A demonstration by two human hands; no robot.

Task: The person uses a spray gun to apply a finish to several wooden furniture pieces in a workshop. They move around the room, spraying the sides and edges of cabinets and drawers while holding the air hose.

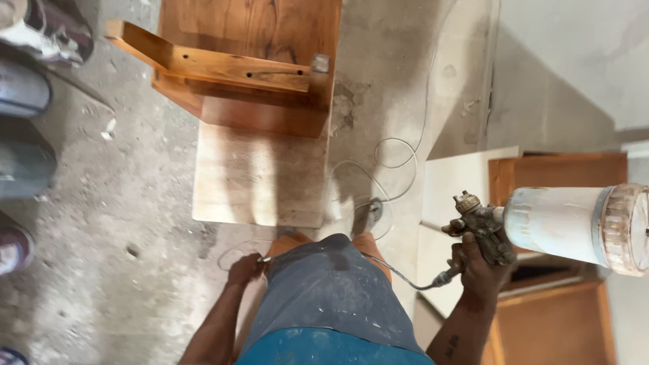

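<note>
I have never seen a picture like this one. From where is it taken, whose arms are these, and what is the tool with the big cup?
There is one picture, taken by a camera worn on the person's head and looking straight down. So you see the person's own body and two bare arms from above. The right hand holds a spray gun, a hand tool with a large whitish paint cup fixed to it; a thin hose runs from its handle. The left hand pinches another part of that thin line near the hip. Below, on the dusty concrete floor, stands a piece of brown wooden furniture, and a paler wooden board adjoins it. More wooden panels lie to the right.
</note>
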